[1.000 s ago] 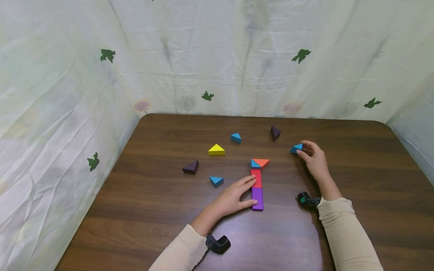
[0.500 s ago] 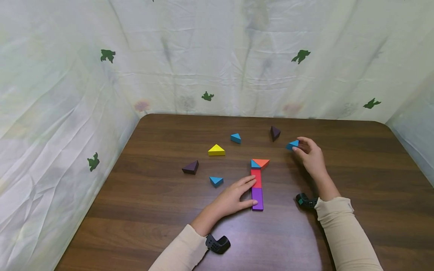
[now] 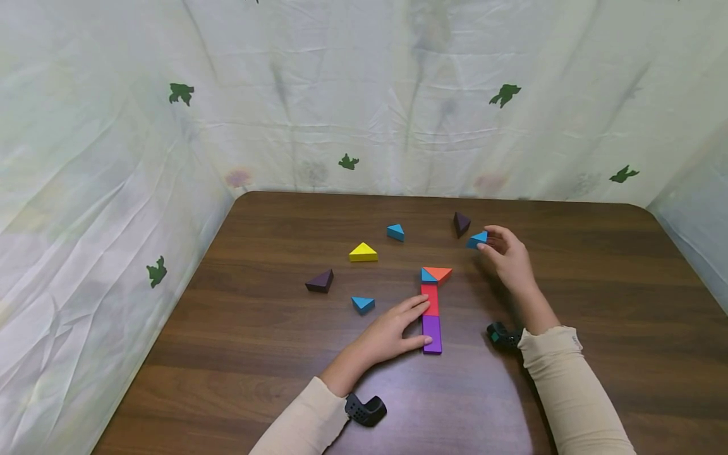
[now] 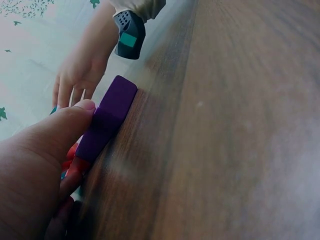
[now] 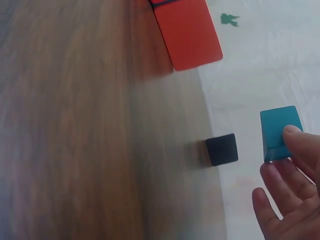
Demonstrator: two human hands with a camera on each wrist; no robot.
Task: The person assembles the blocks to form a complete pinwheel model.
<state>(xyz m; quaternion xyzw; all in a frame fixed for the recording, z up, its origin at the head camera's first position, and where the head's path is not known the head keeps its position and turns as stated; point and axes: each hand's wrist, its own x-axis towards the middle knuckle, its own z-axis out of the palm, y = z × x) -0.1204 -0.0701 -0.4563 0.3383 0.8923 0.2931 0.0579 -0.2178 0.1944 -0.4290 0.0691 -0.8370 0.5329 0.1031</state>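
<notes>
My right hand (image 3: 514, 265) pinches a blue triangular block (image 3: 476, 240) between thumb and fingers, raised over the right back part of the table. The right wrist view shows the thumb on this blue block's teal-looking side. My left hand (image 3: 387, 335) rests its straight fingers on a red block (image 3: 434, 304), while its thumb touches a purple block (image 3: 433, 338). These two line up end to end. At the red block's far end sit a small blue triangle (image 3: 427, 277) and an orange triangle (image 3: 440, 273), side by side.
Loose triangular blocks lie around: a yellow one (image 3: 363, 254), a blue one (image 3: 395, 232), another blue one (image 3: 363, 305), a dark purple one (image 3: 320, 281) and a second dark purple one (image 3: 462, 224). A pale curtain (image 3: 318, 95) hangs behind the brown table (image 3: 273, 221).
My right hand has moved left and slightly away from me, carrying the blue triangular block toward the dark purple one. The left hand and the row of blocks have stayed put.
</notes>
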